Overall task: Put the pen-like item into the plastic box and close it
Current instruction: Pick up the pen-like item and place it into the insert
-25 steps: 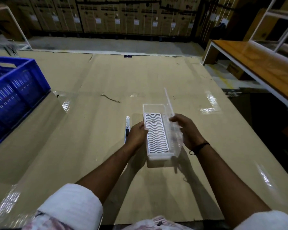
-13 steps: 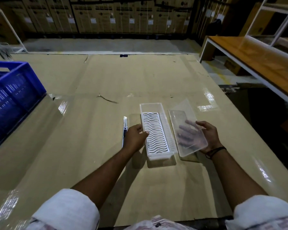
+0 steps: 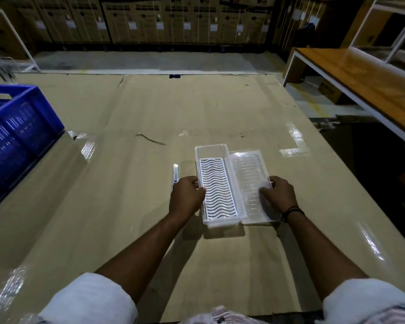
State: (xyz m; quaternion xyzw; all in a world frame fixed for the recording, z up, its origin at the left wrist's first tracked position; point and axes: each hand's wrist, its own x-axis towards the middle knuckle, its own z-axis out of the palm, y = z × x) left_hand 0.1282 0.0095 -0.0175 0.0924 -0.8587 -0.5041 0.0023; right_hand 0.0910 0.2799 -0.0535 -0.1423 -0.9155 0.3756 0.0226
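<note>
A clear plastic box (image 3: 210,149) stands open on the table, with a white wavy grid insert (image 3: 218,188) inside. Its clear lid (image 3: 249,174) lies flat against the box's right side. My left hand (image 3: 186,195) grips the box's left wall, thumb over the rim. My right hand (image 3: 277,195) holds the lid's near right edge, fingers on top of it. The pen-like item (image 3: 175,175), silvery white, lies on the table just left of the box; its near end is hidden behind my left hand.
A blue slotted crate (image 3: 17,132) sits at the table's left edge. A wooden bench with a white frame (image 3: 360,76) stands to the right, across a dark gap. Stacked cardboard cartons (image 3: 150,19) line the back wall. A thin scrap (image 3: 150,139) lies beyond the box.
My right hand lifted the lid off the box, swung it rightward and laid it flat beside the box. My left hand stayed on the box's left wall. The pen has not moved.
</note>
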